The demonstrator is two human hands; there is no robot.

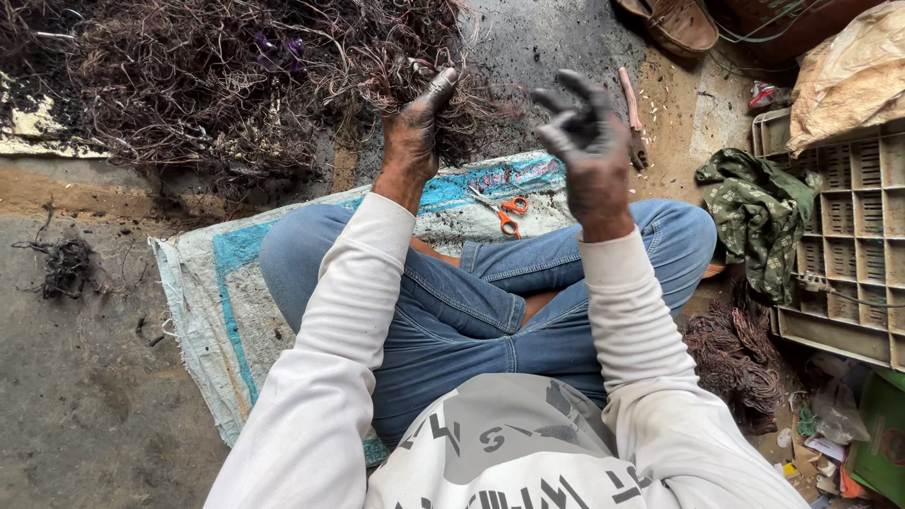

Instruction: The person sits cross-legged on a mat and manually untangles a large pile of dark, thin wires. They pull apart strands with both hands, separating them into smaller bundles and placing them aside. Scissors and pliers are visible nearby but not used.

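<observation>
I sit cross-legged in blue jeans on a woven sack mat (203, 292). My left hand (415, 127), blackened with soot, reaches into a big heap of tangled thin burnt wires (236, 85) and its fingers close on a bunch of strands. My right hand (589, 141), just as dirty, is raised in the air with fingers spread and curled, holding nothing. Orange-handled scissors (507, 212) lie on the mat between my hands, just in front of my knees.
Pliers with pink grips (632, 118) lie on the ground right of my right hand. A green cloth (754, 217), a grey plastic crate (848, 245), a coil of coppery wire (735, 353), a sandal (674, 24) and a small wire clump (66, 264) lie around.
</observation>
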